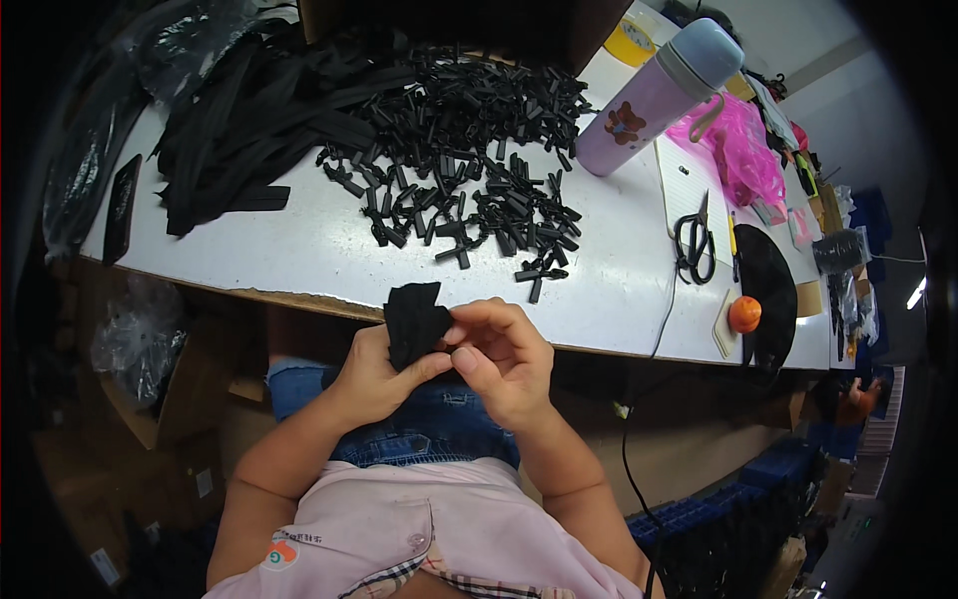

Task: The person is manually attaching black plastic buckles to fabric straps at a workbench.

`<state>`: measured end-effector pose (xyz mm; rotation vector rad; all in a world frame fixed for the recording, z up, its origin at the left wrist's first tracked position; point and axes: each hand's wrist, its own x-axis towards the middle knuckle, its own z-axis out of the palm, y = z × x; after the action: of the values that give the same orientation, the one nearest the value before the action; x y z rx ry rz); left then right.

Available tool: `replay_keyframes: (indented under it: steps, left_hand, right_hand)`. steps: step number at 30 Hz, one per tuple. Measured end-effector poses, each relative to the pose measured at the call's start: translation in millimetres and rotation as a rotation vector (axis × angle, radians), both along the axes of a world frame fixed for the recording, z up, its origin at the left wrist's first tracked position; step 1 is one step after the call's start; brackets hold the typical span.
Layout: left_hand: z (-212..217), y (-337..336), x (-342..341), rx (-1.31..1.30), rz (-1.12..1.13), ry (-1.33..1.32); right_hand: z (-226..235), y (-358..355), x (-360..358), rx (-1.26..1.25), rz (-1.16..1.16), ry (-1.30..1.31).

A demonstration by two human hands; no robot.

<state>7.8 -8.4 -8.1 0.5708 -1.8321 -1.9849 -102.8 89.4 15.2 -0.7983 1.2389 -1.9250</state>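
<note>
My left hand point(371, 377) is closed around a folded black fabric strip point(414, 321), held upright over my lap just off the table's front edge. The thumb presses along the strip's lower end. Close against its right side, my right hand point(507, 361) is closed in a pinch; whatever its fingertips hold is too small or hidden to make out. Beyond my hands, a large heap of small black zipper-pull-like pieces point(469, 215) spreads over the white table point(309, 262). Left of that heap lies a pile of long black fabric strips point(239, 130).
A lilac bottle point(639, 112) stands right of the heap. Farther right are black-handled scissors point(696, 245), a lined notebook point(689, 190), an orange round object point(744, 314) and a pink plastic bag point(743, 155). A dark flat case point(122, 210) lies at the left edge. A cable point(662, 334) hangs over the front edge.
</note>
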Motion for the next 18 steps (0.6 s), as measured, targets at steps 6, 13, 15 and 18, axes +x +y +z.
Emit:
replay_keyframes:
  steps: [6,13,15,18]
  left_hand:
    - [6.5,-0.8,-0.6,-0.144,-0.122,-0.113]
    - [3.0,-2.9,1.7,0.111,-0.149,-0.029]
    - [-7.1,-6.3,2.6,0.208,-0.108,0.045]
    - [-1.1,-0.7,1.5,0.093,-0.087,-0.114]
  right_hand:
    - [-5.8,2.0,-8.1,0.016,0.046,0.436]
    - [-4.9,2.5,-13.7,0.035,-0.194,0.76]
    - [-3.5,1.8,-12.4,-0.133,-0.268,0.807]
    - [-1.3,-0.2,-7.2,-0.061,-0.199,0.58]
